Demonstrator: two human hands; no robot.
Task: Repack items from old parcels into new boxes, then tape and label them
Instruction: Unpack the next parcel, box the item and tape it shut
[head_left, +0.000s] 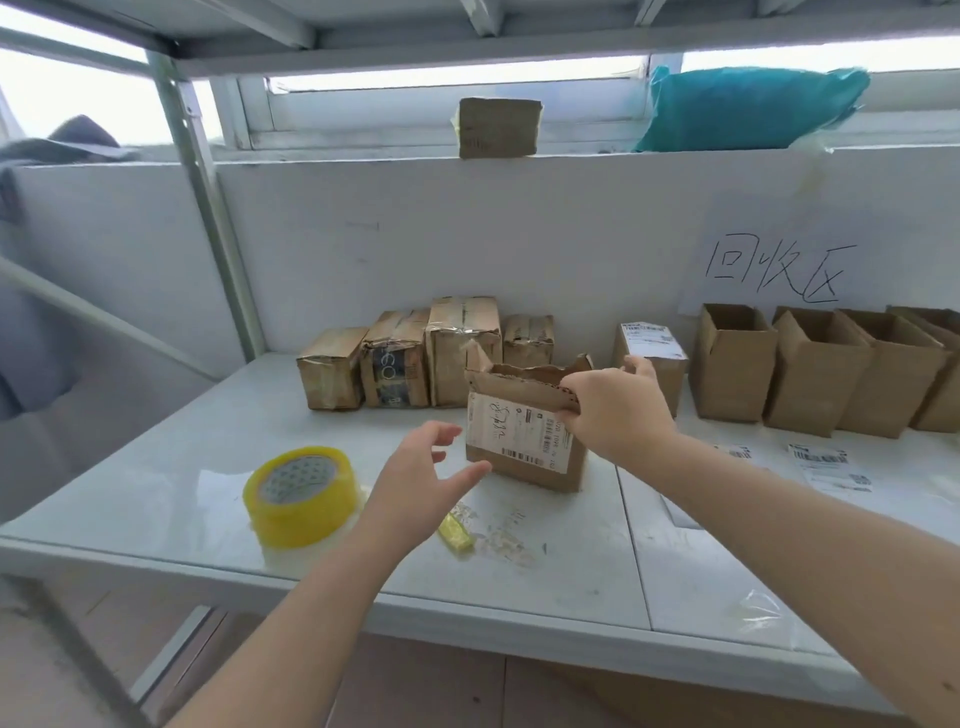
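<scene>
Pinching the torn top edge of the opened parcel (524, 441) standing mid worktop (182, 467) with the right hand (608, 410), probably to keep it upright, with the spread, empty left hand (415, 483) poised close by its near left corner to steady it.

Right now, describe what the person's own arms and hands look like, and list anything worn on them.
Both are bare. The left hand and the right hand wear no gloves, and no ring, watch or bracelet shows. The left forearm and right forearm run uncovered to the picture's edge: no sleeve in view.
</scene>
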